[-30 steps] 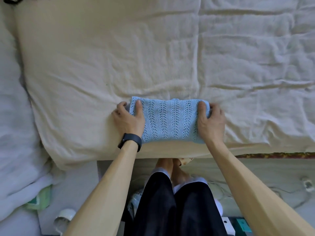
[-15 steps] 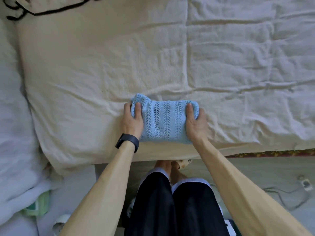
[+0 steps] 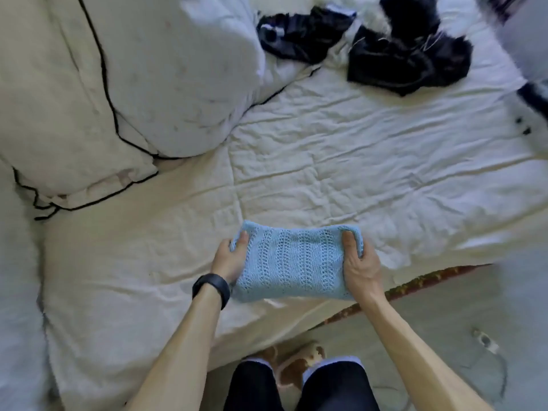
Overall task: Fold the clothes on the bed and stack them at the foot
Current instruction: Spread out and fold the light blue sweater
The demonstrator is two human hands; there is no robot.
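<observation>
Head view, looking down over the near edge of the bed (image 3: pixel 326 173). Folded pale-blue knit (image 3: pixel 293 262) stretched flat between both hands, low over the cream sheet and close to that edge. Left hand (image 3: pixel 229 259) gripping the knit's left end: thumb laid on top by the far corner, fingers tucked out of sight beneath. Right hand (image 3: pixel 360 265) gripping the right end, thumb on top near the far corner, fingers curled round the side. Both hands clenched on the cloth, roughly level with one another, the whole width of the knit between them. Near edge of the knit sagging slightly. Cannot tell whether lifted clear of the sheet or brushing it. Black band (image 3: pixel 212 287) on the left wrist, just beside the knit's near left corner.

Farther up the bed, well apart from the hands: a heap of dark clothes (image 3: pixel 406 60) at the far right, unfolded, with a second dark garment (image 3: pixel 302 31) just beside it on the left. Cream pillow (image 3: pixel 74 114) with black piping at the far left, a white duvet (image 3: pixel 184 69) bunched against it. Far right margin too blurred to read.

Below the arms: dark trousers (image 3: pixel 296 390) and patterned slippers (image 3: pixel 299 357) on the pale floor (image 3: pixel 444 321), close against the bed. Thin cable (image 3: pixel 486 342) lying on the floor to the right.
</observation>
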